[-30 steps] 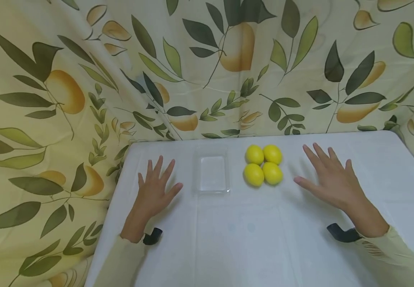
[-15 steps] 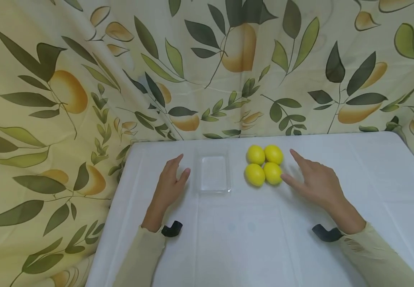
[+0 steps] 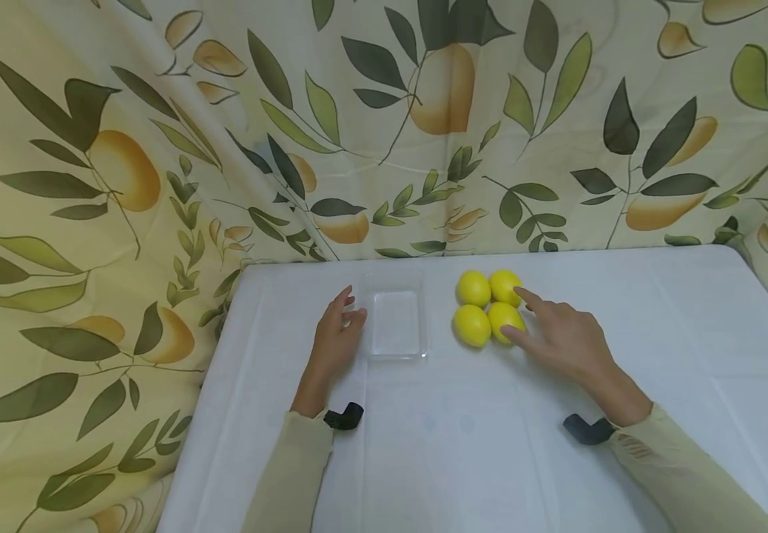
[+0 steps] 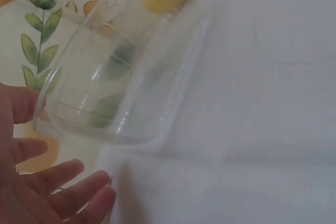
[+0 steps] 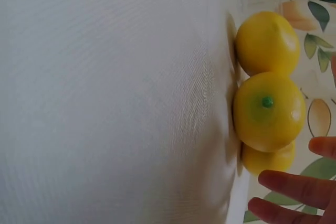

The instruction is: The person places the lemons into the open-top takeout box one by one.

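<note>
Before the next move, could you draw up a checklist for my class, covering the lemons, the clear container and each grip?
1. All four lemons present: ok, bunched two by two.
2. Clear container set down: ok, on the white table, left of the lemons with a gap between.
3. Right grip near the lemons: ok, in the head view it overlaps the right-hand pair.
4. A lemon held in the right grip: not ok, none is held.
5. Left grip touching the container: cannot tell; it is close beside it, but contact is unclear.
</note>
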### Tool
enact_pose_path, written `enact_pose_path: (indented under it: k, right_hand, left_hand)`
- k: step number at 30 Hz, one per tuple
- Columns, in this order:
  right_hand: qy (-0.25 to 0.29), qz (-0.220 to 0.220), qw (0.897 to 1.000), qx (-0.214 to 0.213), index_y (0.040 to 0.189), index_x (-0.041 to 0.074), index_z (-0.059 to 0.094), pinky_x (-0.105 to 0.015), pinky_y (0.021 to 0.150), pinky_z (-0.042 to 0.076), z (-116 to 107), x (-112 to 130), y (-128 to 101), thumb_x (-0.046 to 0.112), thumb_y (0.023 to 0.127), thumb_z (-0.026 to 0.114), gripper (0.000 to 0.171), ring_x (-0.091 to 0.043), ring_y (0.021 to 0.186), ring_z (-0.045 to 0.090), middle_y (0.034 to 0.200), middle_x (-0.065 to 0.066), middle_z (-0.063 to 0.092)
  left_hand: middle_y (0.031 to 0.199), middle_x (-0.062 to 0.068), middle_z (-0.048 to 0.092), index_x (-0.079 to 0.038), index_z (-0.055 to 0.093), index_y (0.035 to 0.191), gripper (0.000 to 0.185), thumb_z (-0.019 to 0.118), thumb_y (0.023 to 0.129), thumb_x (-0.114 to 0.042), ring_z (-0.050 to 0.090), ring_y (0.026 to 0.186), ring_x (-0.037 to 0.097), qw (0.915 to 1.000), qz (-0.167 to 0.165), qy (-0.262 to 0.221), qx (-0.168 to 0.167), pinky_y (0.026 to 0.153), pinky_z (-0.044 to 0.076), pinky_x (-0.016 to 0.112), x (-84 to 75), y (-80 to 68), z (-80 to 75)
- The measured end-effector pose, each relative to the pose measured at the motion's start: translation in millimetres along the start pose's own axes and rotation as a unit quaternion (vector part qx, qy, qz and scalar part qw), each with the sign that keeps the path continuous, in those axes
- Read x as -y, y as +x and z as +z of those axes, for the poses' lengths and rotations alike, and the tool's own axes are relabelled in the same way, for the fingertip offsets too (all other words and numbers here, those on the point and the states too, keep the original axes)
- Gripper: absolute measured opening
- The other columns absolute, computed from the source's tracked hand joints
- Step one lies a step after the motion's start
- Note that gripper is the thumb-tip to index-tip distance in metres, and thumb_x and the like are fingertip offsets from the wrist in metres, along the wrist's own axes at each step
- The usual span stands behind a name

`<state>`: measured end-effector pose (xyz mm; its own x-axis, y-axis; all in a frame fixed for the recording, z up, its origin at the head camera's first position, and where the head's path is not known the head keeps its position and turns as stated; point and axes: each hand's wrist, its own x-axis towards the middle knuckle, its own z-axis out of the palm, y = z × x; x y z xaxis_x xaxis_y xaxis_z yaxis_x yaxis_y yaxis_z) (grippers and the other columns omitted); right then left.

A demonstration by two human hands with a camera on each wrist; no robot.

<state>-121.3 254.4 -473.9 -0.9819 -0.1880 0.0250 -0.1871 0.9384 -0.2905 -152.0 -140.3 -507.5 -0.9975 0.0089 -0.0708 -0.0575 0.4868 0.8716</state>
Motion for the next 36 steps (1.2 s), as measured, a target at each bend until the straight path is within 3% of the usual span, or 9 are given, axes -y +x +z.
enact_pose_path:
  k: [10, 16, 25, 36]
  right_hand:
    - [-0.009, -0.017, 1.000, 0.017, 0.147, 0.013, 0.054, -0.036, 0.054, 0.043, 8.8, 3.3, 5.1, 0.076, 0.092, 0.049, 0.084, -0.032, 0.089, 0.068, 0.112, -0.014, 0.073]
    - [-0.001, -0.015, 1.000, 0.014, 0.147, 0.016, 0.054, -0.037, 0.055, 0.041, 10.7, 9.2, 7.6, 0.076, 0.091, 0.051, 0.082, -0.033, 0.091, 0.067, 0.110, -0.014, 0.074]
    - [0.006, -0.013, 1.000, 0.023, 0.148, 0.017, 0.054, -0.034, 0.056, 0.039, 15.8, 5.8, 5.9, 0.075, 0.090, 0.055, 0.082, -0.029, 0.086, 0.065, 0.106, -0.013, 0.073]
    - [0.043, -0.008, 0.999, 0.028, 0.147, 0.015, 0.053, -0.033, 0.057, 0.039, 17.3, 5.4, 5.6, 0.070, 0.087, 0.065, 0.082, -0.028, 0.083, 0.061, 0.099, -0.015, 0.070]
  left_hand:
    - [0.153, 0.001, 0.051, -0.022, 0.039, 0.158, 0.059, 0.057, 0.104, -0.034, 0.057, 0.134, 0.023, 0.9973, 0.006, -0.072, 0.008, 0.113, 0.045, 0.049, 5.4, 2.6, 10.2]
    - [0.154, -0.006, 0.050, -0.029, 0.039, 0.158, 0.059, 0.058, 0.103, -0.039, 0.052, 0.139, 0.021, 0.9953, -0.008, -0.096, 0.010, 0.116, 0.042, 0.048, 12.4, 3.1, 13.9]
    - [0.155, -0.010, 0.049, -0.037, 0.035, 0.159, 0.061, 0.058, 0.102, -0.040, 0.046, 0.144, 0.020, 0.9940, -0.024, -0.101, 0.034, 0.119, 0.038, 0.049, 18.7, 1.2, 16.1]
    - [0.153, -0.007, 0.050, -0.039, 0.032, 0.160, 0.063, 0.057, 0.102, -0.038, 0.049, 0.141, 0.020, 0.9940, -0.026, -0.100, 0.035, 0.119, 0.039, 0.047, 20.2, 3.9, 15.7]
